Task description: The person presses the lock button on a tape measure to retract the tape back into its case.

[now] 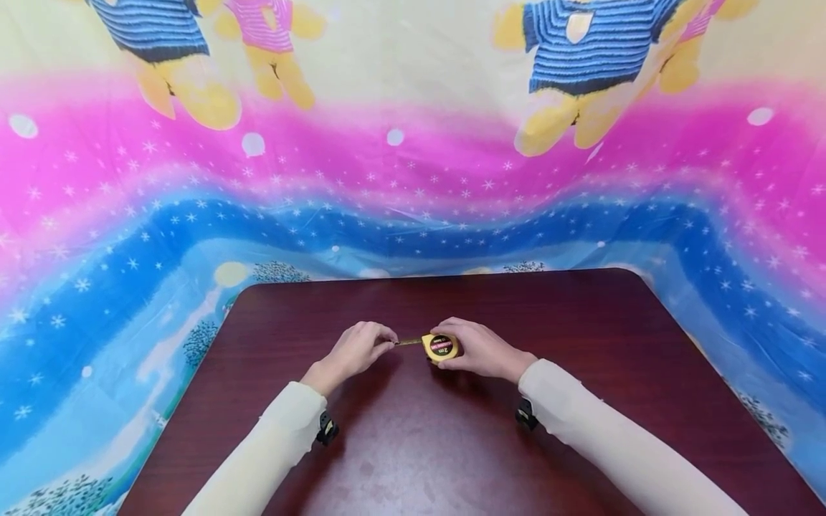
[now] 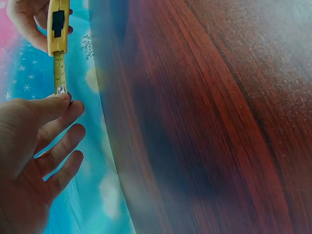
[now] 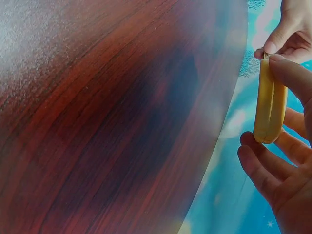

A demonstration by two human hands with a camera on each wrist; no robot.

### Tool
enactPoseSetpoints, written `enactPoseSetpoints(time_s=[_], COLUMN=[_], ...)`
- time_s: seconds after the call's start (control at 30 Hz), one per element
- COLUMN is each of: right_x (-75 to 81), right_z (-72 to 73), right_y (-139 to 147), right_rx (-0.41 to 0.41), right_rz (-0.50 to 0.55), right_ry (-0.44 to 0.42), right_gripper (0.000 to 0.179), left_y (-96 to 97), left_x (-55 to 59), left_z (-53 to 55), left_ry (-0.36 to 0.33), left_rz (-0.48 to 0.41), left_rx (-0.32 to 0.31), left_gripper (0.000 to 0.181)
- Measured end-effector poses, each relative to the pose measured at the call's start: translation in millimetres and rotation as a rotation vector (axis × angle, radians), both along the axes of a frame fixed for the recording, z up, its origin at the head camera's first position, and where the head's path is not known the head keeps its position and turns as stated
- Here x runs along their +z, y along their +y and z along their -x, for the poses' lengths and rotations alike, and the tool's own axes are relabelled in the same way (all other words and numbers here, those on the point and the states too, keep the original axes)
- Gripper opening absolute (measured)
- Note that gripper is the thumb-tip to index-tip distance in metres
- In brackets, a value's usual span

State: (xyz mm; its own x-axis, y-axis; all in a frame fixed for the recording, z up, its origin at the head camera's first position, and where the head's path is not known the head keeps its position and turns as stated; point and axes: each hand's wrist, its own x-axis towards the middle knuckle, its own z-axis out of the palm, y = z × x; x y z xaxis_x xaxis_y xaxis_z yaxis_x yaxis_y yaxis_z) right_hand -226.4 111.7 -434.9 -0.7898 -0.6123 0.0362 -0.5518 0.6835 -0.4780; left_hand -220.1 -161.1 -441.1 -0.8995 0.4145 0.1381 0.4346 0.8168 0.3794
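A yellow tape measure with a dark round label marked 2m is gripped by my right hand, thumb on one side and fingers on the other. A short length of its yellow blade is drawn out to the left. My left hand pinches the blade's metal end hook between thumb and index finger, the other fingers spread below. In the right wrist view the case's rounded yellow back faces the camera, and the pinching left hand shows beyond it.
Both hands are held over a dark reddish-brown wooden table with rounded far corners. Behind and beside it hangs a printed cloth with bears and snowflakes. Each white sleeve carries a small black camera at the wrist.
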Motion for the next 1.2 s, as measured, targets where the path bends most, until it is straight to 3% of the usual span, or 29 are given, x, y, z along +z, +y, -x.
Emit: enactPoseSetpoints(time_s=[0.5, 0.77, 1.07, 1.2], right_x=[16.8, 16.0, 10.3, 13.8], right_z=[7.2, 3.9, -9.4, -8.6], right_y=[-13.2, -20.8, -26.3, -25.6], right_rx=[0.049, 0.081, 0.081, 0.085], right_rz=[-0.014, -0.006, -0.009, -0.006], right_ry=[0.054, 0.074, 0.009, 0.03], right_gripper=[0.06, 0.057, 0.06, 0.059], left_y=[5.9, 16.5, 19.2, 20.9], left_x=[10.4, 11.8, 5.9, 7.6], left_z=[10.4, 6.2, -2.8, -0.7], left_ry=[0.036, 0.046, 0.032, 0.056], left_rz=[-0.012, -0.013, 0.005, 0.007], left_rx=[-0.003, -0.048, -0.072, -0.074], left_gripper=[0.009, 0.008, 0.011, 0.011])
